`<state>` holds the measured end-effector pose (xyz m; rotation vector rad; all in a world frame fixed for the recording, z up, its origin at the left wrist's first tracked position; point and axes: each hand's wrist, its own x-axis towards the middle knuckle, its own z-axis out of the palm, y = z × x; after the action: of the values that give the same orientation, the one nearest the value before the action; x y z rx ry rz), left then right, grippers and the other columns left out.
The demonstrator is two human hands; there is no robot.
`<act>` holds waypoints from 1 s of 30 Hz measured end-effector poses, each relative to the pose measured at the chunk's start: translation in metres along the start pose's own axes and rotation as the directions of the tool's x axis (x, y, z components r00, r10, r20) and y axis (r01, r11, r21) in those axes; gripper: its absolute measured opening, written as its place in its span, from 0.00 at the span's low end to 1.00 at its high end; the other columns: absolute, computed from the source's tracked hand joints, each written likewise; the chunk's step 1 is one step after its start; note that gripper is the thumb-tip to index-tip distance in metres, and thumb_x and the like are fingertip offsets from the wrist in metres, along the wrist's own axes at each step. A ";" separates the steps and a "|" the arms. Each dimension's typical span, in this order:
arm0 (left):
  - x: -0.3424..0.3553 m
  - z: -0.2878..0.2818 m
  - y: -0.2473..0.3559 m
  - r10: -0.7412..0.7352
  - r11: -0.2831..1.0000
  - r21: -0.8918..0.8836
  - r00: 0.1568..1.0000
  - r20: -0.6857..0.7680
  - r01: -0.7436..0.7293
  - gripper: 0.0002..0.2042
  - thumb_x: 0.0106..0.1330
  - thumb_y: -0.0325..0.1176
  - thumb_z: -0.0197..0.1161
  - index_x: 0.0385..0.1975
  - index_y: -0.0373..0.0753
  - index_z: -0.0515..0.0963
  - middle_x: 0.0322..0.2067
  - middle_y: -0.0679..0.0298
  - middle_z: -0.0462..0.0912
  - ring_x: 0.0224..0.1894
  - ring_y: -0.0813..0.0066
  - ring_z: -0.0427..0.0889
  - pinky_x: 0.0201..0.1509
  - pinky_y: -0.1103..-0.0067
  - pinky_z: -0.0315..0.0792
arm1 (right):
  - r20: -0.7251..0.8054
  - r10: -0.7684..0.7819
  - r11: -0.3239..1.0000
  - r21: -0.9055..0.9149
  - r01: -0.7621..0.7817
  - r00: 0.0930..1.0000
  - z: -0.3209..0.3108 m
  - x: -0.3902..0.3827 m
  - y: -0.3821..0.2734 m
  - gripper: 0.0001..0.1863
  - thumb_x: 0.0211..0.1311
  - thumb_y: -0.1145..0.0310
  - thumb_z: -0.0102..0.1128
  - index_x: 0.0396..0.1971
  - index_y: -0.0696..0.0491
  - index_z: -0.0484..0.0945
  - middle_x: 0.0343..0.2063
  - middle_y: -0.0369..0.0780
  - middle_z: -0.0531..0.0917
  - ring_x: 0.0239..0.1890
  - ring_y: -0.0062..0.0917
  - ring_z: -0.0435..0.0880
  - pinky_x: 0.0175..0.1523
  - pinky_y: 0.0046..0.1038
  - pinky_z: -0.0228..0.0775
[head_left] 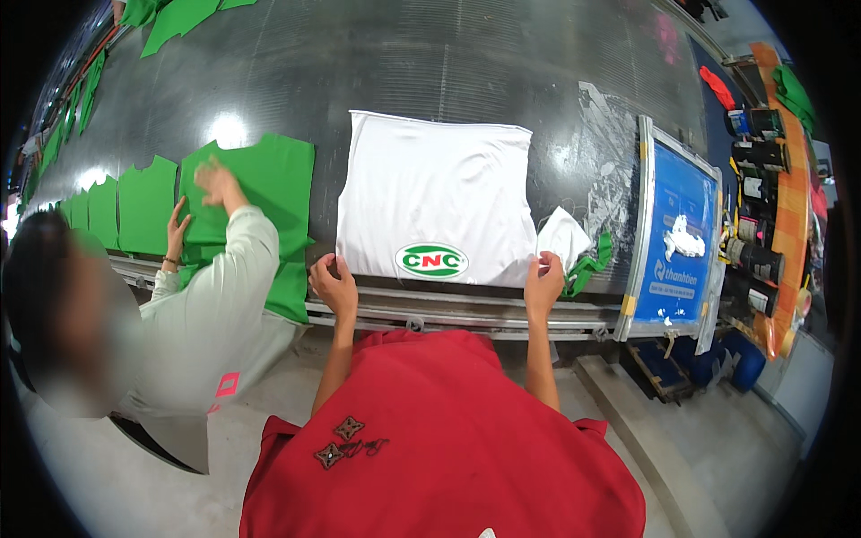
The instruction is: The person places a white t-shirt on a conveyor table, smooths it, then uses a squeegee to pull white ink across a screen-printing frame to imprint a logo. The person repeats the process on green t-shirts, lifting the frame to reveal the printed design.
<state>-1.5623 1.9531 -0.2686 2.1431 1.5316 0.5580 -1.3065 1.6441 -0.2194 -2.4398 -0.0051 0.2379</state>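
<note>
A white shirt panel [435,188] lies spread on the dark table in front of me, with a green and red oval print [432,260] near its near edge. My left hand [334,285] pinches the panel's near left corner between thumb and finger. At the near right corner, my right hand [543,282] is closed on the cloth in the same way. Just beyond the right hand lie a small folded white cloth piece [563,238] and some crumpled green strips [589,266].
A co-worker [211,278] at my left handles a green cloth panel [278,179]; more green panels [148,206] line the table. A blue printing screen [677,233] in a metal frame stands at the right, with ink jars [758,260] on a shelf beyond. A metal rail [466,305] edges the table.
</note>
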 end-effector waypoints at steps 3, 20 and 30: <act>-0.007 -0.009 -0.009 0.061 0.998 0.021 0.997 0.046 -0.062 0.09 0.66 0.34 0.68 0.39 0.38 0.80 0.43 0.57 0.80 0.48 0.52 0.76 0.54 0.59 0.69 | -0.104 -0.096 0.995 -0.013 0.095 0.990 0.010 -0.026 0.032 0.13 0.62 0.69 0.67 0.43 0.60 0.80 0.34 0.46 0.85 0.35 0.37 0.85 0.42 0.38 0.74; 0.010 -0.015 -0.019 -0.125 0.861 -0.499 0.992 -0.031 0.093 0.08 0.77 0.30 0.56 0.43 0.31 0.70 0.34 0.59 0.77 0.35 0.72 0.76 0.43 0.74 0.73 | 0.098 0.170 0.805 0.561 -0.196 0.981 -0.008 -0.024 0.043 0.07 0.74 0.68 0.59 0.41 0.55 0.72 0.24 0.29 0.75 0.26 0.11 0.68 0.30 0.20 0.60; 0.003 -0.021 -0.023 -0.095 0.943 -0.323 0.995 -0.014 0.086 0.09 0.76 0.31 0.58 0.43 0.30 0.70 0.36 0.52 0.79 0.41 0.60 0.82 0.51 0.68 0.75 | 0.058 0.209 0.822 0.530 -0.208 0.976 0.009 -0.031 0.058 0.09 0.73 0.68 0.61 0.41 0.57 0.73 0.27 0.33 0.79 0.27 0.13 0.71 0.30 0.21 0.62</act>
<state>-1.5906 1.9653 -0.2646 1.8156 1.4330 0.7538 -1.3423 1.6029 -0.2582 -1.8765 0.2958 0.2893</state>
